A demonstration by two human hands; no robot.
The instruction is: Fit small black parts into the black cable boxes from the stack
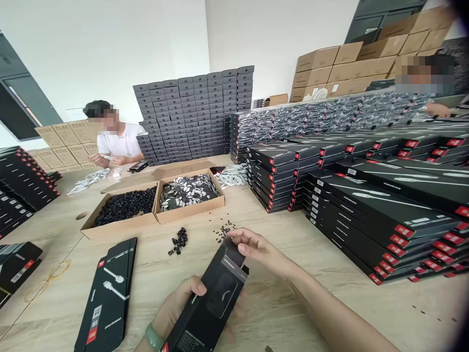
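Note:
My left hand (179,308), with a green bangle (154,337) on its wrist, grips the lower part of a black product box (216,298) from below. The box has a clear window and stands tilted up. My right hand (252,247) pinches the box's open top end and flap. Just beyond it lies a scatter of small black pieces (223,231), with a small heap of the same pieces (178,240) to its left. A flat black box (108,298) printed with a cable picture lies to the left of my hands.
Two cardboard trays hold black pieces (124,208) and bagged cables (188,191). Stacked black boxes (381,225) fill the right of the wooden table (278,313). A seated person (119,142) works beyond, another person's hand (437,110) shows far right, and grey box stacks (190,115) stand behind.

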